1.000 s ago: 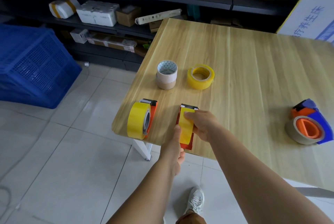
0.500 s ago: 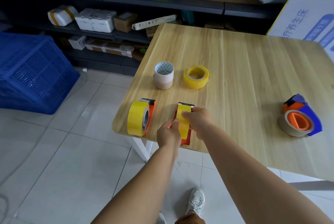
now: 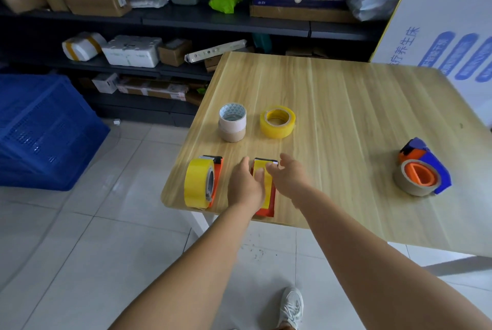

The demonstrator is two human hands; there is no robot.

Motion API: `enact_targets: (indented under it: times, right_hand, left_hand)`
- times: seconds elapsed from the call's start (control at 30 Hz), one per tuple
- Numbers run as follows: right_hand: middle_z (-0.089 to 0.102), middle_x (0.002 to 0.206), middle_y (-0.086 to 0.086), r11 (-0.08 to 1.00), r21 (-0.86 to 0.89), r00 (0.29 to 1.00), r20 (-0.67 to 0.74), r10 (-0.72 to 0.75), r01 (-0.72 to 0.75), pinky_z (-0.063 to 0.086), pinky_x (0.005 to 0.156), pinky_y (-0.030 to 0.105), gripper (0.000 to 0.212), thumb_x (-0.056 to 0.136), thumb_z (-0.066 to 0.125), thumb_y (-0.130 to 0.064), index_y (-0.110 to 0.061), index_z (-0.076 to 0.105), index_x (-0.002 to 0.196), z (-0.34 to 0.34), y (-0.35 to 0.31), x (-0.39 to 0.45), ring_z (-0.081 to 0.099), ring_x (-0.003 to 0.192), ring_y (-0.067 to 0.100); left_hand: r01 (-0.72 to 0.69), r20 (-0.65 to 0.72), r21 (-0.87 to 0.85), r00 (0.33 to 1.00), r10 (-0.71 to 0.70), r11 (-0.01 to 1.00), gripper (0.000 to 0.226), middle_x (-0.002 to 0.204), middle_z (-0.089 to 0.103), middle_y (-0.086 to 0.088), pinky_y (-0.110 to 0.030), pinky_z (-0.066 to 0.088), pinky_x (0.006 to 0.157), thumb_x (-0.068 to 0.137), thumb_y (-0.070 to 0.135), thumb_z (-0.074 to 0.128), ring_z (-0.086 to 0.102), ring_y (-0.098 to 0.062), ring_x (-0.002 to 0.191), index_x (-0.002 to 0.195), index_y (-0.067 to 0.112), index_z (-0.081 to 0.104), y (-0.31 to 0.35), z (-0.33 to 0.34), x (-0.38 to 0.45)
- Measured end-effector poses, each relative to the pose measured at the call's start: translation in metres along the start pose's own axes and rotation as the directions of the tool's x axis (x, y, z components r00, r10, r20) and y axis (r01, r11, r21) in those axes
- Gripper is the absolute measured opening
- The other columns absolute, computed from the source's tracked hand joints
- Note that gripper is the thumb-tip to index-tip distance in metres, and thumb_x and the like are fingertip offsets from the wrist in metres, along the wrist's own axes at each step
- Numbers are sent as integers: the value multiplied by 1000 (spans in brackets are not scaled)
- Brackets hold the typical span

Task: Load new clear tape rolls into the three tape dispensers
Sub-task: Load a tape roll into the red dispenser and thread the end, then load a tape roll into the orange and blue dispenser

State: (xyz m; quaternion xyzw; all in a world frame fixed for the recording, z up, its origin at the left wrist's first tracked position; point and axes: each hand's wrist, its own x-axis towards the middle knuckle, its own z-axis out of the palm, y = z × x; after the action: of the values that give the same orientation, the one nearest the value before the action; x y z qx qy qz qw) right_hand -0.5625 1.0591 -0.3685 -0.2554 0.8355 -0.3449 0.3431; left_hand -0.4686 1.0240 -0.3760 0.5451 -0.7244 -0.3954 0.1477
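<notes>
Behind the wooden table (image 3: 346, 106), seemingly cluttered dark shelves (image 3: 213, 22).

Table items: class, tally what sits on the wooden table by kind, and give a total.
Tape dispensers: 3 (left orange one, middle orange one, blue and orange one)
Loose yellow tape roll: 1
Stacked empty cores: 2
Total: 6

— What colours sit on the counter (image 3: 346, 106)?
— It's pale wood grain. The loose tape roll (image 3: 277, 122) is translucent yellow; the stacked cores (image 3: 232, 122) are white over brown, with a triangle pattern inside.
— And the dispensers?
— The left dispenser (image 3: 203, 181) is orange with a yellow roll, the middle dispenser (image 3: 265, 188) likewise, the far dispenser (image 3: 423, 167) blue and orange with a tan roll.
— Beyond?
— A blue crate (image 3: 40, 130), white floor tiles (image 3: 93, 249).
</notes>
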Motion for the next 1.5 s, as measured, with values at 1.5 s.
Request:
enact_targets:
  times: [1.5]
  right_hand:
    - [21,155,-2,906,-422,999,-22,-33,21,40,74,26,36,86,60,-16,-14,55,121,-282,203,126,59,109,24]
  left_hand:
    - [-524,548,467,804,232,712,45,160,16,1,-34,24,115,97,39,42,22,-22,144,138,20,46,183,292,39]
